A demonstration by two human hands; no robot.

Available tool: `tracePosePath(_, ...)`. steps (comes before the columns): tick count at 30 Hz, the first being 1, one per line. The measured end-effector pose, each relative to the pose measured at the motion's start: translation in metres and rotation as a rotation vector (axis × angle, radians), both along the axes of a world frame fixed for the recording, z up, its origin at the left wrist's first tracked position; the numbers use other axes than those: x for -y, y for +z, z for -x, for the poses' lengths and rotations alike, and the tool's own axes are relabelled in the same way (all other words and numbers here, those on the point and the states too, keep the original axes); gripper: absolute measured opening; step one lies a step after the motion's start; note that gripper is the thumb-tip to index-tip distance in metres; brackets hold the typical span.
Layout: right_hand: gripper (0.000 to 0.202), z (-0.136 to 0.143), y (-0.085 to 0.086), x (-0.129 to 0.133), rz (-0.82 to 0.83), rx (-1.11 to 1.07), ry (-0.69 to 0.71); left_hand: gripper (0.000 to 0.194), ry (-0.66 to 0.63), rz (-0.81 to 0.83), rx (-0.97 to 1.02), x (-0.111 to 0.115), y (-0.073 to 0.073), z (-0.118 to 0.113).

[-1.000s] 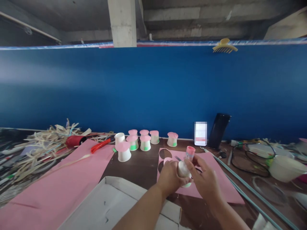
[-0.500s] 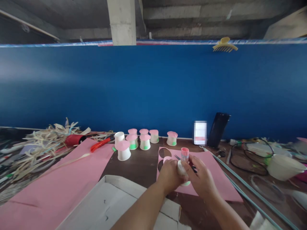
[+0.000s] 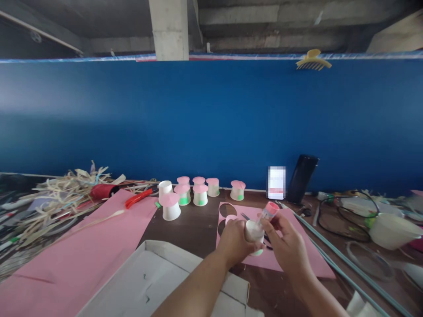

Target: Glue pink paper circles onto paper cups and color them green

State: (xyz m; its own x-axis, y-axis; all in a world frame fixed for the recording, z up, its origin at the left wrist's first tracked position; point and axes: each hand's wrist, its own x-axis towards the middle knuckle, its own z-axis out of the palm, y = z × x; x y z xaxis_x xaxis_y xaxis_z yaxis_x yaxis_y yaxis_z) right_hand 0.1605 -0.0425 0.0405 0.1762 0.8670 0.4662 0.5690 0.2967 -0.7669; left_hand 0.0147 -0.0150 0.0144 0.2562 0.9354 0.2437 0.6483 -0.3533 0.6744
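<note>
My left hand (image 3: 233, 241) is wrapped around a white paper cup (image 3: 254, 230) standing upside down over the pink sheet (image 3: 307, 251). A glue stick (image 3: 269, 211) with a pink end is pinched in my right hand (image 3: 287, 240), tilted so its lower end meets the cup's upturned base. Dark-handled scissors (image 3: 245, 216) lie on the sheet, partly hidden behind the cup and hands. Round holes are cut in the sheet's left edge. Behind to the left stand several upturned cups with pink paper discs on top, among them a near one (image 3: 171, 211).
A white cardboard tray (image 3: 165, 273) lies in front of me, beside another pink sheet (image 3: 99, 246). Shredded strips (image 3: 72, 193) pile up at the left. On the right are pale-blue rods (image 3: 357, 268), a black cable and a white container (image 3: 393, 231). A blue partition (image 3: 211, 123) rises behind.
The glue stick has gone from upright to tilted, its pink end swinging up and right. My right hand has shifted slightly right, showing more of the cup's base. My left hand stays on the cup.
</note>
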Motion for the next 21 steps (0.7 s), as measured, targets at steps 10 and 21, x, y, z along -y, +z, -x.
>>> tracePosePath(10,0.031,0.002,-0.004,0.006,0.054,0.104,0.014,0.045,-0.011,-0.036,-0.002,-0.001,0.0,0.0)
tracePosePath(21,0.031,0.001,-0.01,0.0,0.005,0.149,-0.045,0.041,-0.017,-0.017,-0.042,0.0,0.002,0.0)
